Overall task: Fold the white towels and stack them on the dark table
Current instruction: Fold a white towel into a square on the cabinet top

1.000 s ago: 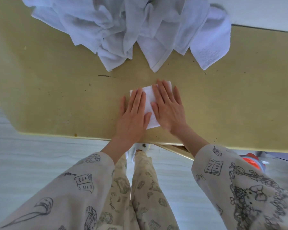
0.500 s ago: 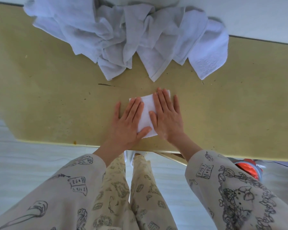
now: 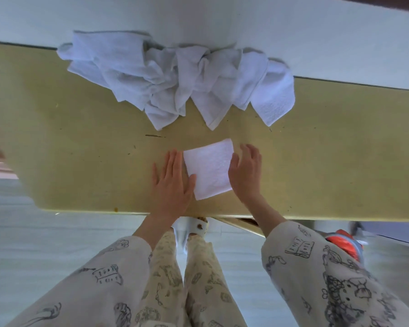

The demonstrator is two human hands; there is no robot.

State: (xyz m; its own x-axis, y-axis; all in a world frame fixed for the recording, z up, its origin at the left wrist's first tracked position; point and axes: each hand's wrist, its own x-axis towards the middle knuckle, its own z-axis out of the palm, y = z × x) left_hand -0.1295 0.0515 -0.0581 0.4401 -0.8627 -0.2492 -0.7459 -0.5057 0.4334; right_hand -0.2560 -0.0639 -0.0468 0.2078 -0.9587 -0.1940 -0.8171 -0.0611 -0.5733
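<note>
While the left hand point(image 3: 171, 182) lies flat with fingers straight, thumb touching the folded towel point(image 3: 209, 169), the right hand point(image 3: 246, 172) rests released at its opposite edge. That towel sits near the table point(image 3: 69, 149) front; unfolded towels point(image 3: 175, 79) are heaped beyond.

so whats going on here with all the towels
A person is folding white towels at a yellowish table. One folded towel lies flat near the table's front edge. The left hand rests flat beside it, thumb on its edge, and the right hand is open at its other side. A crumpled pile of unfolded towels waits at the far edge. No stack shows yet.
</note>
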